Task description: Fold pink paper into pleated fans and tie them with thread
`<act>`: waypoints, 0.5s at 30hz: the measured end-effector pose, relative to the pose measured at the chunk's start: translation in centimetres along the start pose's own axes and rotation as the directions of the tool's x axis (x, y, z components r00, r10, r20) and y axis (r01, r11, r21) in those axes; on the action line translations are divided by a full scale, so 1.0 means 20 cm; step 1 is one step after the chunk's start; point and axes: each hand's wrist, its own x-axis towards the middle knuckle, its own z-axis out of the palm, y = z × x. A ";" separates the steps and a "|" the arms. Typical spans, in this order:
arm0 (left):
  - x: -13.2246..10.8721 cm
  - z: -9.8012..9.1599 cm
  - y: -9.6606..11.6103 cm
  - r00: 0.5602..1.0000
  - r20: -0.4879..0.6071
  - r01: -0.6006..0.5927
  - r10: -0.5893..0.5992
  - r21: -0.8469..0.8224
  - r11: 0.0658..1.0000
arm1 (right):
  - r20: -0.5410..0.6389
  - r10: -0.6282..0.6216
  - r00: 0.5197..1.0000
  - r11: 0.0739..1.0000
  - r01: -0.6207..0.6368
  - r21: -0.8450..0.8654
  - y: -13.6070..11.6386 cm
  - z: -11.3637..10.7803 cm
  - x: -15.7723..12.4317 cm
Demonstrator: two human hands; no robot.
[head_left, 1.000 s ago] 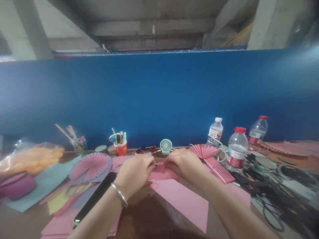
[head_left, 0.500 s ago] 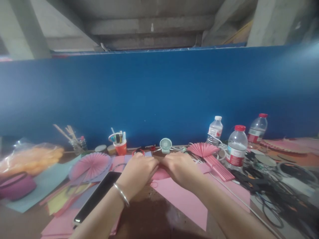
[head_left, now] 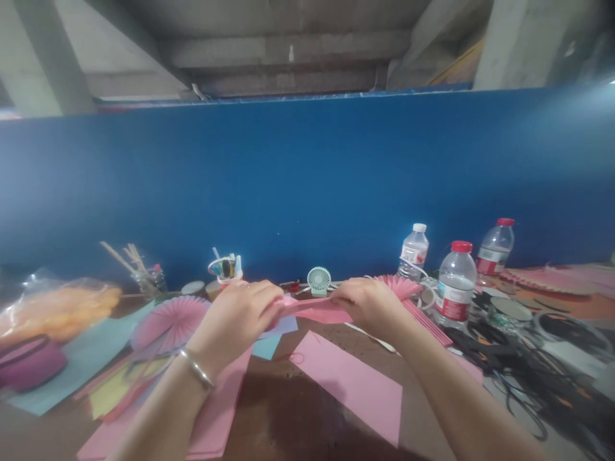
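Observation:
Between my hands a strip of pink paper (head_left: 317, 310) is held up above the table, seemingly folded. My left hand (head_left: 247, 317), with a silver bangle on the wrist, pinches its left end. At the right end, my right hand (head_left: 368, 307) grips it with fingers curled over the edge. Below lies a flat pink sheet (head_left: 355, 387) with a faint red loop at its upper left corner. A pleated pink paper fan (head_left: 396, 286) shows just behind my right hand, and a round pink paper rosette (head_left: 170, 320) lies left of my left hand.
A small fan (head_left: 318, 280) stands at the back. Bottles, one a red-capped bottle (head_left: 456, 285), stand at the right beside tangled black cables (head_left: 494, 346). A cup of tools (head_left: 228, 269) is behind my left hand. Stacked pink paper (head_left: 216, 416) lies at the lower left.
My hands have moved apart, stretching the pink paper strip into view between them. My left hand has shifted left, my right hand slightly right and up.

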 end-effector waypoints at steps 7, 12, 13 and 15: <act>-0.02 -0.01 0.02 0.992 -0.003 0.108 -0.125 -0.481 0.870 | 0.156 0.060 0.986 0.854 -0.132 0.503 -0.05 -0.03 0.00; -0.01 0.00 0.01 0.975 0.046 0.183 -0.217 -0.717 0.673 | 0.313 0.009 0.950 0.693 -0.231 0.683 -0.04 -0.04 0.01; -0.01 0.00 0.01 0.972 0.044 0.186 -0.230 -0.740 0.646 | 0.331 0.011 0.944 0.666 -0.254 0.701 -0.03 -0.04 0.00; -0.01 0.00 0.01 0.966 0.033 0.189 -0.255 -0.766 0.615 | 0.363 0.026 0.931 0.629 -0.297 0.718 -0.02 -0.04 0.00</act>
